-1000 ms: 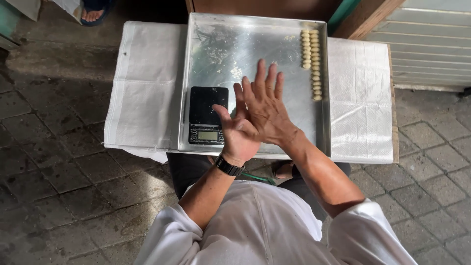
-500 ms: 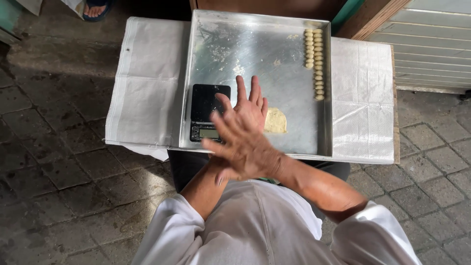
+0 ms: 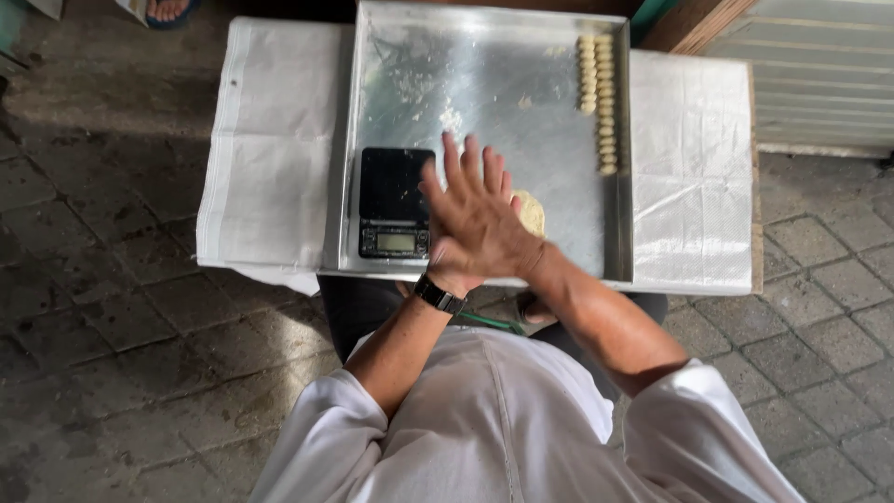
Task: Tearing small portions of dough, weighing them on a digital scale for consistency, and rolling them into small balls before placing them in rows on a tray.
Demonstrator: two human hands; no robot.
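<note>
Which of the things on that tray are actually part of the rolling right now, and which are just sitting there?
In use:
right hand, pressed over the left hand
dough lump beside them
rolled dough pieces in two rows
metal tray

Lying about:
black scale
white cloth
sandalled foot at the top edge

The right hand (image 3: pixel 480 219) covers the left hand (image 3: pixel 445 259) almost wholly, hides most of the dough lump (image 3: pixel 531 210), and whatever lies between the palms.
</note>
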